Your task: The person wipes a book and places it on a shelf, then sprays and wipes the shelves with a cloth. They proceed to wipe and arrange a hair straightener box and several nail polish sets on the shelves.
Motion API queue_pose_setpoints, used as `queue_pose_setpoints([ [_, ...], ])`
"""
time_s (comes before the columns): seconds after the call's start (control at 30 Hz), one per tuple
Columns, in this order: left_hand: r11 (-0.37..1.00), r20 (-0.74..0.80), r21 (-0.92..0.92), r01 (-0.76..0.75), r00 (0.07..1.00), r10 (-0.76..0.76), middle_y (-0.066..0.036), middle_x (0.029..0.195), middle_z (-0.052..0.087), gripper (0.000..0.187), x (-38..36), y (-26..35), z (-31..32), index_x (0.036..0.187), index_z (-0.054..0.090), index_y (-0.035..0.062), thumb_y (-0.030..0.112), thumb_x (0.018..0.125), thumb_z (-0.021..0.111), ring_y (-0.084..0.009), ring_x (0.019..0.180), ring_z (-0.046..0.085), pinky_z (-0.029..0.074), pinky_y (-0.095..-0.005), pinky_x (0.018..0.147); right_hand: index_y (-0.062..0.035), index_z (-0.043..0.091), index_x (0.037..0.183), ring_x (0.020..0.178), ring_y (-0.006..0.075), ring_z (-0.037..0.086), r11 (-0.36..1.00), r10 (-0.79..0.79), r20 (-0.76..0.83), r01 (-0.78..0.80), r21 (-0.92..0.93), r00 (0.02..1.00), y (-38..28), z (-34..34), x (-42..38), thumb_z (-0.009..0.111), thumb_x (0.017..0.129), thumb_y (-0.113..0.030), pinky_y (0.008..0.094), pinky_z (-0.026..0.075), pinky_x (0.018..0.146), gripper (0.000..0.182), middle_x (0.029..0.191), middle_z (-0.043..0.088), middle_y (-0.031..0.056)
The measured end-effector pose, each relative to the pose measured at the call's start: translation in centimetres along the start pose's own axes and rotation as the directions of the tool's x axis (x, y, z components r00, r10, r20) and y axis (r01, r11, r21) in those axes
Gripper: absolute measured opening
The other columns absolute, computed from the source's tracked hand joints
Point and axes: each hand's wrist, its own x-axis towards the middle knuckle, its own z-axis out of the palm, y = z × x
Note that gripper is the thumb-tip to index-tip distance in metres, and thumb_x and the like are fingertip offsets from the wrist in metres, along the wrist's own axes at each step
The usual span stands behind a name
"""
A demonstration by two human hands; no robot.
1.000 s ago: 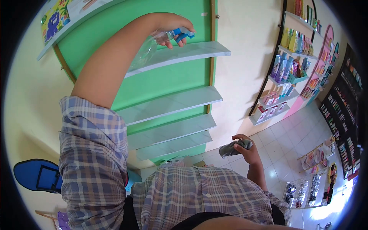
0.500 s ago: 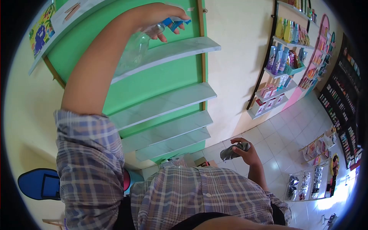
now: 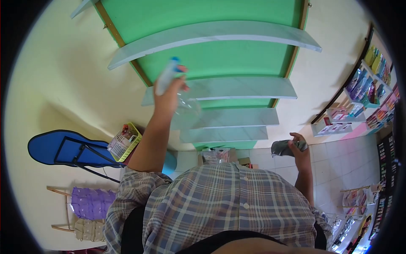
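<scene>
My left hand (image 3: 168,94) is wrapped round the neck of a clear spray bottle (image 3: 187,108) with a white and blue spray head (image 3: 168,74). The bottle is tilted and blurred, in front of the white marbled shelves (image 3: 237,87) on the green wall panel (image 3: 220,63). Low on the right, my right hand (image 3: 299,146) is closed on a crumpled grey cloth (image 3: 282,148), held above the tiled floor and apart from the shelves.
A blue folding board (image 3: 55,148) and a yellow-green basket (image 3: 134,142) stand at the left. Purple packs (image 3: 91,203) hang below them. Stocked shelves (image 3: 355,106) line the right wall. Boxes (image 3: 218,155) sit on the floor beneath the shelves.
The view has shifted left. My left hand has come down with the spray bottle from the upper shelf, its arm now bent closer. My right hand still holds the cloth.
</scene>
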Motion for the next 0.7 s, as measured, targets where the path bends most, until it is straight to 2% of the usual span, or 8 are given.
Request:
queue_pose_setpoints([
  [0.03, 1.000, 0.000, 0.005, 0.003, 1.000, -0.003, -0.007, 0.100, 0.061, 0.028, 0.4, -0.2, -1.3, 0.113, 0.057, -0.0036, 0.002, 0.085, 0.056, -0.0108, 0.067, 0.055, 0.048, -0.0267, 0.062, -0.0019, 0.059, 0.112, 0.078, 0.0052, 0.047, 0.999, 0.023, -0.019, -0.022, 0.033, 1.000, -0.5, 0.6, 0.1, 0.067, 0.090, -0.017, 0.0178, 0.040, 0.071, 0.028, 0.082, 0.048, -0.0043],
  [0.1, 0.982, -0.253, 0.127, -0.139, 0.953, 0.168, -0.008, 0.101, 0.060, 0.028, 1.0, -0.4, -3.5, 0.112, 0.057, -0.0039, 0.000, 0.085, 0.056, -0.0119, 0.066, 0.055, 0.048, -0.0270, 0.061, -0.0021, 0.059, 0.108, 0.078, 0.0053, 0.048, 0.996, 0.044, -0.025, -0.042, 0.076, 0.999, -0.1, 1.4, 0.6, 0.067, 0.090, -0.018, 0.0185, 0.041, 0.072, 0.025, 0.083, 0.050, -0.0037],
  [0.17, 0.974, -0.273, 0.184, -0.129, 0.946, 0.177, -0.008, 0.098, 0.061, 0.026, 2.2, -1.5, -5.2, 0.110, 0.058, -0.0033, 0.002, 0.084, 0.058, -0.0116, 0.067, 0.057, 0.050, -0.0271, 0.061, -0.0037, 0.059, 0.097, 0.080, 0.0062, 0.050, 0.986, 0.050, -0.019, -0.046, 0.158, 0.999, 0.2, 2.2, 1.4, 0.065, 0.091, -0.019, 0.0210, 0.042, 0.074, 0.017, 0.084, 0.056, -0.0013],
  [0.27, 0.985, -0.305, 0.157, -0.072, 0.945, 0.118, -0.007, 0.096, 0.062, 0.023, 4.2, -2.8, -7.2, 0.106, 0.061, -0.0019, 0.006, 0.084, 0.062, -0.0121, 0.069, 0.060, 0.053, -0.0280, 0.062, -0.0046, 0.059, 0.095, 0.080, 0.0069, 0.050, 0.986, 0.020, -0.050, -0.012, 0.164, 0.999, 0.3, 3.7, 1.8, 0.065, 0.091, -0.018, 0.0216, 0.042, 0.075, 0.015, 0.084, 0.055, -0.0013],
  [0.33, 0.971, -0.385, 0.235, -0.053, 0.912, 0.143, -0.007, 0.094, 0.063, 0.021, 5.1, -3.0, -7.7, 0.103, 0.062, -0.0018, 0.006, 0.084, 0.063, -0.0132, 0.067, 0.061, 0.053, -0.0277, 0.063, -0.0048, 0.059, 0.095, 0.079, 0.0073, 0.049, 0.988, 0.022, -0.051, -0.013, 0.155, 0.998, -0.8, 4.7, 1.4, 0.065, 0.091, -0.017, 0.0222, 0.042, 0.075, 0.014, 0.083, 0.055, -0.0014],
  [0.47, 0.986, -0.381, 0.161, -0.048, 0.918, 0.107, -0.008, 0.091, 0.065, 0.023, 6.9, -4.9, -8.6, 0.101, 0.062, -0.0009, 0.011, 0.082, 0.066, -0.0144, 0.069, 0.062, 0.052, -0.0282, 0.065, -0.0046, 0.060, 0.094, 0.077, 0.0064, 0.048, 0.976, 0.027, -0.033, -0.019, 0.215, 0.999, -1.2, 4.4, 1.6, 0.065, 0.090, -0.017, 0.0213, 0.041, 0.073, 0.014, 0.082, 0.054, -0.0023],
  [0.63, 0.859, -0.361, 0.512, 0.004, 0.908, 0.211, -0.011, 0.085, 0.067, 0.036, 7.6, -6.7, -9.4, 0.104, 0.062, 0.0010, 0.025, 0.078, 0.072, -0.0193, 0.075, 0.064, 0.050, -0.0324, 0.072, -0.0049, 0.061, 0.094, 0.075, 0.0051, 0.045, 0.954, 0.047, -0.091, -0.017, 0.300, 0.995, -0.6, 5.0, 1.6, 0.065, 0.090, -0.018, 0.0206, 0.038, 0.068, 0.015, 0.080, 0.053, -0.0033],
  [0.7, 0.856, -0.347, 0.517, 0.031, 0.921, 0.176, -0.011, 0.087, 0.067, 0.041, 7.8, -6.0, -8.7, 0.106, 0.061, 0.0011, 0.029, 0.077, 0.073, -0.0214, 0.079, 0.065, 0.050, -0.0333, 0.075, -0.0058, 0.059, 0.091, 0.073, 0.0048, 0.041, 0.946, 0.077, -0.061, -0.054, 0.320, 0.995, -0.5, 5.2, 1.7, 0.065, 0.090, -0.017, 0.0202, 0.035, 0.067, 0.013, 0.079, 0.049, -0.0047],
])
